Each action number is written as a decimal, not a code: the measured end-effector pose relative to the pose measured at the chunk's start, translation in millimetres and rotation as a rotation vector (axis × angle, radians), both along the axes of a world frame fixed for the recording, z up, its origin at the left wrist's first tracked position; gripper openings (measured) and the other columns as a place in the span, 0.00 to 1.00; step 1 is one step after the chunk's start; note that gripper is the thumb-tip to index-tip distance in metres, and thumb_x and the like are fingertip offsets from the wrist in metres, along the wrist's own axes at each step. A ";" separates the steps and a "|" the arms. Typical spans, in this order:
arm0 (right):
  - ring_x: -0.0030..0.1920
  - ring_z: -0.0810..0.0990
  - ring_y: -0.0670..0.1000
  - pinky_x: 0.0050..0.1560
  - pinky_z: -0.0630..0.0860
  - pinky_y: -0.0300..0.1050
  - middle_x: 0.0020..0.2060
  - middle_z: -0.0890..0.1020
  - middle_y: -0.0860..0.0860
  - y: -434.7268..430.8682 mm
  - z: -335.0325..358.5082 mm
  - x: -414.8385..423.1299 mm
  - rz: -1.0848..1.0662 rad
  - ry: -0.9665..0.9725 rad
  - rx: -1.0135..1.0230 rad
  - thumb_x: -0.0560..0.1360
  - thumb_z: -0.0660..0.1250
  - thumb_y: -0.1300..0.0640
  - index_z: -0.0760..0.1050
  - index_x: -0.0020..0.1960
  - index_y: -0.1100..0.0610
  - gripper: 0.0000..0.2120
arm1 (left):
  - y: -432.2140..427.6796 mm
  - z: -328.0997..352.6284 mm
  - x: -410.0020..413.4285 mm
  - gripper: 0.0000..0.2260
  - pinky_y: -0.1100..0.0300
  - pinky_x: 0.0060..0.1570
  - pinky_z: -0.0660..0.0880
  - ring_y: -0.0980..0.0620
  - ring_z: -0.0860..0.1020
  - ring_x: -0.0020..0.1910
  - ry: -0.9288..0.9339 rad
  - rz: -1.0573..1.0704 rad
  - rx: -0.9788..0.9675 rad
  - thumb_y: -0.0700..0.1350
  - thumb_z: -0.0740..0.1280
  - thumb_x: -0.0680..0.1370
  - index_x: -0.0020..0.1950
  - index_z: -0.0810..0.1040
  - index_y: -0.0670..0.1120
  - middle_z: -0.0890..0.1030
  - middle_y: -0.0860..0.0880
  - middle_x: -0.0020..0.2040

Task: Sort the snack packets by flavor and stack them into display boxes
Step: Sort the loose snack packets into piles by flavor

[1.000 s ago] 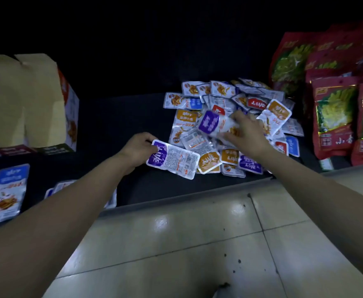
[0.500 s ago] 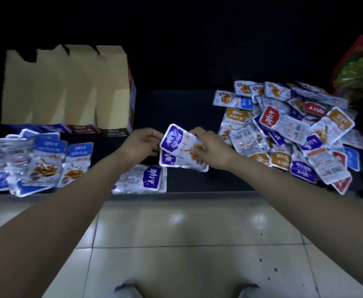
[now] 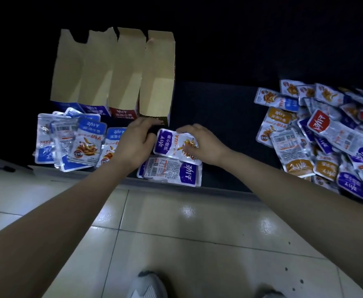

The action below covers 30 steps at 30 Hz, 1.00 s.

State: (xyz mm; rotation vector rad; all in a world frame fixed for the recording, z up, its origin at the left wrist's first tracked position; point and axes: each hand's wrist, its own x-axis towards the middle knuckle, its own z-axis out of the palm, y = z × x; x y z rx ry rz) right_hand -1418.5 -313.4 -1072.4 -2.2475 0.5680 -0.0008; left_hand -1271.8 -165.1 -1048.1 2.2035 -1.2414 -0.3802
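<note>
Pinches a purple packet [image 3: 172, 145] with the right hand [image 3: 200, 145] at centre frame, fingers curled over the packet's right end. Rests the left hand [image 3: 136, 143] against the packet's left edge, fingers bent toward the foot of the nearest box. Hard to tell whether gripping there or only touching. Hands close together, with just the packet's printed face showing between them.

Packet face up and slightly tilted, purple band beside the left hand, fish picture partly under the right fingers. Just below it in the frame, near the front edge of the dark table [image 3: 219, 115]: a second purple packet [image 3: 172, 172], back side up with a barcode showing, purple band at its right end. Overlapped a little by the held one along the upper edge.

Left of centre: a loose pile of blue packets [image 3: 73, 143], overlapping one another and reaching in beneath the left wrist. Above these, in the upper left: four display boxes [image 3: 114, 72], upright in a tight row, tan cardboard insides facing the camera, blue and red printed fronts low down.

At the right edge: a mixed heap [image 3: 326, 143] of orange, red, purple and blue packets, well apart from both hands.

Across the lower half: pale tiled floor [image 3: 176, 233], with a grey shoe [image 3: 147, 284] at the bottom edge.
</note>
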 end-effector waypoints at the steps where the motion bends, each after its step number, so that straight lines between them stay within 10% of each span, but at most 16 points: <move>1: 0.63 0.68 0.55 0.62 0.66 0.47 0.61 0.72 0.55 -0.6 -1.0 0.0 0.011 0.036 -0.058 0.78 0.65 0.58 0.69 0.71 0.52 0.22 | 0.2 -2.5 -0.3 0.18 0.52 0.65 0.67 0.46 0.69 0.66 0.007 -0.052 0.032 0.39 0.59 0.80 0.70 0.71 0.44 0.72 0.44 0.67; 7: 0.74 0.53 0.52 0.68 0.49 0.45 0.75 0.59 0.50 -2.8 -6.1 -12.6 0.043 0.145 -0.169 0.80 0.60 0.46 0.63 0.75 0.47 0.24 | -10.6 -16.5 -8.6 0.21 0.55 0.72 0.53 0.45 0.57 0.76 -0.137 -0.258 0.328 0.47 0.60 0.82 0.75 0.65 0.47 0.63 0.45 0.76; 15: 0.66 0.71 0.48 0.71 0.61 0.48 0.67 0.70 0.49 -35.4 16.0 -68.6 -0.136 -0.078 -0.032 0.81 0.62 0.53 0.69 0.71 0.52 0.19 | -41.9 -2.6 -28.7 0.14 0.54 0.59 0.66 0.42 0.72 0.60 -0.201 -0.288 0.045 0.45 0.61 0.80 0.62 0.79 0.43 0.78 0.43 0.59; 19: 0.57 0.77 0.48 0.56 0.67 0.27 0.57 0.76 0.50 -59.7 25.5 -138.6 -0.302 -0.120 -0.110 0.79 0.64 0.62 0.76 0.63 0.56 0.14 | -93.9 5.2 -78.2 0.13 0.56 0.54 0.68 0.44 0.74 0.54 -0.189 -0.468 -0.023 0.44 0.60 0.77 0.57 0.81 0.45 0.79 0.45 0.52; 23: 0.56 0.79 0.58 0.54 0.73 0.45 0.54 0.80 0.57 -80.9 26.6 -228.3 -0.618 -0.043 -0.271 0.75 0.63 0.64 0.79 0.57 0.59 0.12 | -145.2 -0.2 -139.7 0.13 0.50 0.60 0.70 0.44 0.73 0.57 -0.177 -0.701 -0.013 0.42 0.62 0.77 0.60 0.79 0.47 0.78 0.46 0.57; 30: 0.79 0.44 0.55 0.73 0.51 0.58 0.79 0.50 0.52 -76.2 -3.8 -318.0 -0.620 0.426 -0.415 0.79 0.63 0.47 0.55 0.78 0.51 0.32 | -180.5 -33.3 -225.0 0.23 0.52 0.75 0.50 0.50 0.49 0.78 -0.277 -0.973 0.274 0.54 0.54 0.83 0.78 0.56 0.56 0.52 0.51 0.79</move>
